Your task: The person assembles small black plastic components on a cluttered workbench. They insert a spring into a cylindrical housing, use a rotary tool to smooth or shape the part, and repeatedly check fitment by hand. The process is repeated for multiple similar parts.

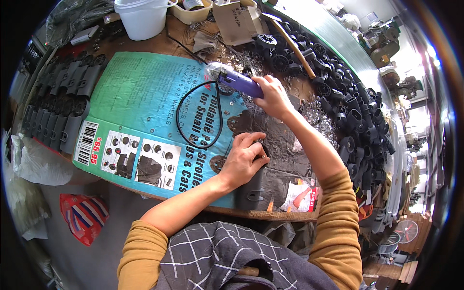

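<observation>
My right hand [274, 99] is closed around a purple electric screwdriver [241, 84], held over the bench. Clear wrapping covers the screwdriver's cord end, and its tip is hidden behind my hand. A black cord [221, 116] loops from it across a flattened printed carton [140, 87]. Nearer to me, my left hand [244, 159] has its fingers bent around a dark plastic wheel bracket [249, 191] on the carton's dark printed area. Part of the bracket lies under my fingers. Beside it on the left sit spoked wheels [218, 163].
Rows of grey wheel brackets [58, 121] line the left edge. Black wheels and plastic parts [355, 123] are heaped at right, with a hammer [295, 48] on them. Loose metal hardware [316, 121] lies near my right forearm. A white bucket [142, 19] stands at the back.
</observation>
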`<state>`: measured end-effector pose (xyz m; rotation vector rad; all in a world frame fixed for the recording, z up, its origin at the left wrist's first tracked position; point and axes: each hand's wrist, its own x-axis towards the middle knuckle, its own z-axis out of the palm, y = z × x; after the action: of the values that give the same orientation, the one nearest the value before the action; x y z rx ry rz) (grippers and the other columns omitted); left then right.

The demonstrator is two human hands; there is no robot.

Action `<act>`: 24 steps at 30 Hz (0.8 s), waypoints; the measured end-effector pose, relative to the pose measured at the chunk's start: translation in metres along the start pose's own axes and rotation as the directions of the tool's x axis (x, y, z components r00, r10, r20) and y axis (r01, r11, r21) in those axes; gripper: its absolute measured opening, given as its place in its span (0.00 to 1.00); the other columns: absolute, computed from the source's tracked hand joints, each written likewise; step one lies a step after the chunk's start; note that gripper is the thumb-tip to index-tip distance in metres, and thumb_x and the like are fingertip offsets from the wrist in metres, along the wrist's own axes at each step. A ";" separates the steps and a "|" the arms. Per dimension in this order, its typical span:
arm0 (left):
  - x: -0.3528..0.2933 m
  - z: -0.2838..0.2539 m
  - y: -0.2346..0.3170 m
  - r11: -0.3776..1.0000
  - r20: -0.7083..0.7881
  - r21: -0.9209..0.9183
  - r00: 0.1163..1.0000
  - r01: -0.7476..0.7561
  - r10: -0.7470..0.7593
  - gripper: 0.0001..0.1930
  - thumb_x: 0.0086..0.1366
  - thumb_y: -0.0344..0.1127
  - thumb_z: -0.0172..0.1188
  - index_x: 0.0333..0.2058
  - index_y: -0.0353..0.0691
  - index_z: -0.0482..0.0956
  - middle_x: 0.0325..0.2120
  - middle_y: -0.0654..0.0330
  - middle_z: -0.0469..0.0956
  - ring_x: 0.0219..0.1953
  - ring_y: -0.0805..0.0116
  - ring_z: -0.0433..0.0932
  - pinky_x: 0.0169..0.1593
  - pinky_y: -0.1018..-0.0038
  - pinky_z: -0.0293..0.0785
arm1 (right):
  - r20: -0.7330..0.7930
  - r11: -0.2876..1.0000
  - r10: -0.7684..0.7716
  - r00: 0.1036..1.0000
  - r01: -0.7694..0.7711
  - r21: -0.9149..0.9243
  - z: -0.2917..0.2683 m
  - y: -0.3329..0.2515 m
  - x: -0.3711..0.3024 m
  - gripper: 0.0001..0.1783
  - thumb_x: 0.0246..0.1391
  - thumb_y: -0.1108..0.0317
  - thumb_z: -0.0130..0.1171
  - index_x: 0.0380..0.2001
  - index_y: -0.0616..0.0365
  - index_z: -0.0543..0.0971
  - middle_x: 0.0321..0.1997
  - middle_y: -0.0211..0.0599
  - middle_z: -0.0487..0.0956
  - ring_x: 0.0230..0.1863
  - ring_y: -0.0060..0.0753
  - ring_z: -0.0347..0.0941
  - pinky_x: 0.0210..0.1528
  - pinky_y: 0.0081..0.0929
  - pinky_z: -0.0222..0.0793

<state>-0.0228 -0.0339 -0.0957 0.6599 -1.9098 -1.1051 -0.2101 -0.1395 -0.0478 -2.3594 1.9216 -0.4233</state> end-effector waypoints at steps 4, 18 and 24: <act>-0.001 0.002 -0.001 1.000 -0.009 -0.006 1.000 0.021 -0.021 0.08 0.54 0.33 0.67 0.29 0.38 0.77 0.57 0.50 0.68 0.58 0.45 0.62 0.61 0.57 0.60 | 0.172 0.959 0.143 0.975 -0.179 0.220 -0.038 -0.012 -0.050 0.36 0.37 0.64 0.66 0.55 0.57 0.74 0.42 0.47 0.74 0.48 0.48 0.70 0.53 0.38 0.65; -0.001 0.006 -0.003 0.994 -0.016 0.105 0.999 0.036 -0.034 0.10 0.56 0.38 0.68 0.29 0.40 0.79 0.64 0.37 0.58 0.62 0.43 0.58 0.65 0.54 0.50 | -0.246 0.351 0.589 0.770 0.030 0.936 -0.038 -0.042 -0.139 0.38 0.47 0.78 0.66 0.58 0.53 0.58 0.45 0.34 0.71 0.45 0.26 0.72 0.49 0.28 0.70; -0.002 0.005 -0.003 0.997 0.008 0.026 0.998 0.068 -0.069 0.09 0.56 0.37 0.68 0.28 0.40 0.79 0.61 0.45 0.64 0.61 0.46 0.59 0.64 0.54 0.52 | -0.395 0.333 0.556 0.731 0.240 0.912 -0.046 -0.057 -0.134 0.29 0.50 0.76 0.60 0.55 0.56 0.62 0.41 0.40 0.74 0.41 0.35 0.74 0.49 0.42 0.72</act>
<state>-0.0255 -0.0319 -0.1006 0.7410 -1.9247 -1.1292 -0.1917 0.0085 -0.0131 -1.1697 1.2949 -1.9577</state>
